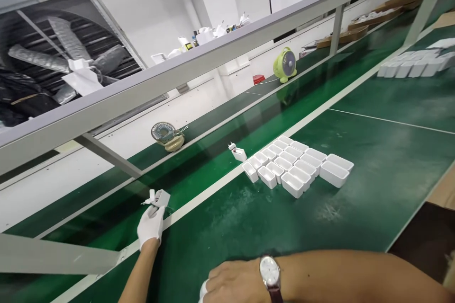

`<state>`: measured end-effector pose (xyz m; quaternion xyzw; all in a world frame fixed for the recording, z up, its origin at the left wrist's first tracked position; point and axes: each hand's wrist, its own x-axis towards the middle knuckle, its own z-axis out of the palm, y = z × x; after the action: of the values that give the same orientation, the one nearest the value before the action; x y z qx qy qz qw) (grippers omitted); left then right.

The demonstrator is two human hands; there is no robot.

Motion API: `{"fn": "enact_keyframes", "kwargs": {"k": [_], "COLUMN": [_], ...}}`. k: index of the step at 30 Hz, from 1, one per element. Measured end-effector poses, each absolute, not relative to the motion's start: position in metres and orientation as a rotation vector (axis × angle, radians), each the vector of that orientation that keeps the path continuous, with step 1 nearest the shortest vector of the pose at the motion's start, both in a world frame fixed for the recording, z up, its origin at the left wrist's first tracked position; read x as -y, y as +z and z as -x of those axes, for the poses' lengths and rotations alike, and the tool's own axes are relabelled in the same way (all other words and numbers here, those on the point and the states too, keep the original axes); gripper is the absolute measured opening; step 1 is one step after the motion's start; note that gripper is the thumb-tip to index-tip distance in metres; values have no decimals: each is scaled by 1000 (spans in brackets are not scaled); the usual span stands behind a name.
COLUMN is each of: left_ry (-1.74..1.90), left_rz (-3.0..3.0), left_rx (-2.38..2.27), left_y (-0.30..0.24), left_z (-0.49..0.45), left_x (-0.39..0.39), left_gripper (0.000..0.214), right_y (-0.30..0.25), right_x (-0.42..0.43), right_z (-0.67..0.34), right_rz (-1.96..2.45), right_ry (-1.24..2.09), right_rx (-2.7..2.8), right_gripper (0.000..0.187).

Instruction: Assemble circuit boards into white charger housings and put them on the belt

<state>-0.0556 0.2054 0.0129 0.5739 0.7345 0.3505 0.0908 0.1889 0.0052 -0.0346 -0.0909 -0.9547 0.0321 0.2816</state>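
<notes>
My left hand [151, 226], in a white glove, reaches forward to the dark green belt [213, 128] and grips a small white plug adapter [160, 197] at its near edge. My right hand [232, 285], bare with a wristwatch [270, 272], rests palm down on the green table [373, 151] at the bottom of the view. Its fingers curl out of sight, with a bit of white at the fingertips. A second white plug adapter [238, 153] stands further along the belt edge.
Several open white plastic trays [295, 166] sit packed in a block on the table, and more white trays [415, 64] lie far right. Two small fans [167, 135] [284, 64] stand across the belt. A grey overhead rail [199, 59] runs diagonally above.
</notes>
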Motion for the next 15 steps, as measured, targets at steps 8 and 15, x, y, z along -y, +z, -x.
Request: {"fn": "enact_keyframes", "kwargs": {"k": [8,15], "left_ry": [993,682], "left_rz": [-2006,-2594], "left_rx": [-1822,-950], "left_y": [-3,-1], "left_z": [-12,-133], "left_x": [-161,-120], "left_gripper": [36,25], "right_y": [-41,-52], "right_x": [-9,-19], "right_z": [-181,-182], "right_rz": [305,222], "right_ry": [100,188], "right_rx": [2561,2546], "right_gripper": [20,15]}}
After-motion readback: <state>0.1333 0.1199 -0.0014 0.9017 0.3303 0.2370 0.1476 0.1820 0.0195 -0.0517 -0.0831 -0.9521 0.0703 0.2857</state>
